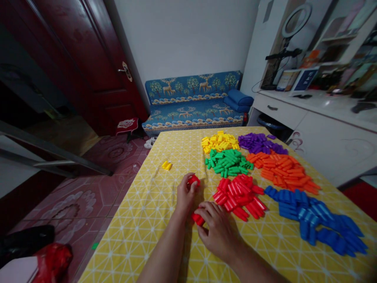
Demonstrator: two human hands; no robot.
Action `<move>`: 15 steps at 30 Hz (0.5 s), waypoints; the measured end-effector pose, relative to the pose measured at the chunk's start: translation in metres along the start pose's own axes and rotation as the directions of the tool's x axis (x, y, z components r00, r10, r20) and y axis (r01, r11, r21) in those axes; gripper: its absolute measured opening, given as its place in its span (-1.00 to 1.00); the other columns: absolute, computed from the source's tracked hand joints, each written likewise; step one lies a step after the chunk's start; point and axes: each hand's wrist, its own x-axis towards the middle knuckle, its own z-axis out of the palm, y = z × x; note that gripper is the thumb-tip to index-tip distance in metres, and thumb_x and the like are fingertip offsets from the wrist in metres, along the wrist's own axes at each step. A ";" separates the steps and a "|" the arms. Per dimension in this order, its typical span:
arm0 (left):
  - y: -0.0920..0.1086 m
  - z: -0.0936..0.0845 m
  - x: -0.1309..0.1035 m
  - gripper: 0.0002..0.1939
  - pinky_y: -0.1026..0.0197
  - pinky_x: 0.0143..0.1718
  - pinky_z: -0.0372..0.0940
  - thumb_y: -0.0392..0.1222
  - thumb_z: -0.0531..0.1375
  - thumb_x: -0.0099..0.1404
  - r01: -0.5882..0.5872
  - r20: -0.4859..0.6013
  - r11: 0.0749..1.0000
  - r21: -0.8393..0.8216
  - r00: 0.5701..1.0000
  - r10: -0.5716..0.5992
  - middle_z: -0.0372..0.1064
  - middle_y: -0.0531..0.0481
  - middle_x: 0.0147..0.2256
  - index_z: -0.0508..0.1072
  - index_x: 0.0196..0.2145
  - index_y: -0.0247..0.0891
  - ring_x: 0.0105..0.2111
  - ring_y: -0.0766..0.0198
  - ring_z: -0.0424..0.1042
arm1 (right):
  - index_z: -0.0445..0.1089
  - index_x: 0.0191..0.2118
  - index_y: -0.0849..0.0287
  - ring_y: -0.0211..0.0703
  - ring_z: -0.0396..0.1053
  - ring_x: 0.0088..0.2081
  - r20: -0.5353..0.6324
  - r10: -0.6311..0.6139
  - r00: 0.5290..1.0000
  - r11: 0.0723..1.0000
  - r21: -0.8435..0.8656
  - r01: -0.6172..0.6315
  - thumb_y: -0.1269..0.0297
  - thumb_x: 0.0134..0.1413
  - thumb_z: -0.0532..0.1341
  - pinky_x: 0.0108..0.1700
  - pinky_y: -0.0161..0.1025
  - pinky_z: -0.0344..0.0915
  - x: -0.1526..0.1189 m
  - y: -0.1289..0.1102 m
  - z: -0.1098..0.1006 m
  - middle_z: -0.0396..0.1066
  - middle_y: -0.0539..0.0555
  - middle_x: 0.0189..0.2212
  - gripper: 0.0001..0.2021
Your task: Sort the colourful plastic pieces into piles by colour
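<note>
Left hand (185, 191) has thumb and fingers curled snugly around a red plastic bit (194, 181) above the yellow tablecloth (141, 212). Right hand (217, 225), closer to the person, has its fingers bent in around another red chunk (198, 218), barely parted. Both sit just left of the red pile (240, 194), green pile (229, 162) right behind that one lol.

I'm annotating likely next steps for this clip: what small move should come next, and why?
Probably bring the red item in the right hand, call it the lower red item, up to the upper red item in the left hand: they match in colour and sit close together, but apart.
</note>
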 end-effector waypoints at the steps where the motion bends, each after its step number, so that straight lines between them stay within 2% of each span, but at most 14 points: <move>1: 0.001 0.002 0.001 -0.56 0.21 -0.37 0.40 -0.07 0.27 0.19 0.057 0.015 0.996 -0.064 0.998 -0.056 0.50 -0.08 -0.25 0.37 0.02 -0.19 -0.38 0.20 0.53 | 0.42 -0.09 0.06 -0.03 0.30 0.00 0.005 -0.010 1.000 1.000 -0.001 0.010 0.48 -0.05 0.23 0.09 -0.07 0.22 0.000 -0.001 0.000 0.38 0.07 -0.05 -0.65; 3: 0.004 0.006 0.003 -0.48 0.22 -0.44 0.39 -0.03 0.31 0.14 0.154 0.068 0.975 -0.161 0.987 -0.144 0.51 -0.06 -0.32 0.34 0.02 -0.22 -0.46 0.21 0.52 | 0.40 -0.09 0.05 -0.03 0.30 -0.01 0.017 -0.022 1.000 1.000 -0.014 0.022 0.46 -0.03 0.23 0.08 -0.07 0.22 0.000 -0.002 0.000 0.37 0.07 -0.06 -0.66; 5: 0.008 0.013 0.007 -0.48 0.24 -0.49 0.36 0.02 0.34 0.08 0.226 0.140 0.953 -0.200 0.970 -0.200 0.51 -0.04 -0.39 0.39 -0.05 -0.27 -0.53 0.24 0.49 | 0.39 -0.09 0.03 -0.02 0.30 -0.04 0.032 -0.016 0.999 0.999 -0.031 0.017 0.43 0.00 0.22 0.05 -0.06 0.22 0.000 -0.003 0.001 0.37 0.06 -0.10 -0.69; 8: 0.012 0.024 0.012 -0.51 0.27 -0.50 0.32 0.06 0.36 0.05 0.269 0.278 0.953 -0.140 0.934 -0.223 0.51 -0.06 -0.42 0.51 -0.14 -0.33 -0.55 0.28 0.45 | 0.38 -0.09 0.02 -0.02 0.29 -0.06 0.038 -0.001 0.999 0.999 -0.041 0.002 0.41 0.01 0.21 0.04 -0.05 0.22 0.001 -0.003 0.004 0.36 0.05 -0.14 -0.70; 10: 0.012 0.031 0.014 -0.58 0.25 -0.43 0.33 0.00 0.37 0.04 0.211 0.317 0.977 -0.042 0.930 -0.187 0.52 -0.08 -0.40 0.58 -0.19 -0.31 -0.48 0.26 0.46 | 0.37 -0.09 0.04 -0.01 0.27 -0.04 0.034 0.009 0.999 0.999 -0.038 -0.008 0.41 -0.01 0.21 0.06 -0.05 0.21 0.001 -0.002 0.005 0.35 0.06 -0.12 -0.69; 11: 0.012 0.033 0.016 -0.64 0.23 -0.38 0.34 -0.05 0.38 0.02 0.153 0.305 0.988 0.017 0.940 -0.151 0.52 -0.09 -0.39 0.61 -0.23 -0.29 -0.43 0.23 0.46 | 0.37 -0.10 0.05 -0.01 0.27 -0.03 0.034 0.016 0.999 0.999 -0.038 -0.015 0.41 -0.02 0.21 0.06 -0.05 0.21 0.002 -0.001 0.005 0.34 0.06 -0.11 -0.69; 13: 0.009 0.035 0.018 -0.72 0.19 -0.30 0.34 -0.15 0.41 -0.03 0.018 0.235 0.991 0.136 0.971 -0.050 0.51 -0.09 -0.38 0.64 -0.30 -0.24 -0.37 0.20 0.45 | 0.36 -0.14 0.07 0.00 0.27 -0.03 0.037 0.037 0.999 0.999 -0.041 -0.035 0.42 -0.05 0.21 0.04 -0.05 0.23 0.002 0.000 0.005 0.34 0.05 -0.11 -0.71; 15: 0.005 0.032 0.019 -0.72 0.16 -0.26 0.33 -0.23 0.42 -0.07 -0.071 0.152 0.968 0.239 0.988 0.034 0.49 -0.07 -0.38 0.64 -0.31 -0.20 -0.37 0.20 0.43 | 0.36 -0.16 0.06 -0.01 0.28 -0.06 0.042 0.047 0.998 0.998 -0.039 -0.045 0.41 -0.05 0.21 0.01 -0.05 0.25 0.001 0.001 0.004 0.35 0.04 -0.13 -0.73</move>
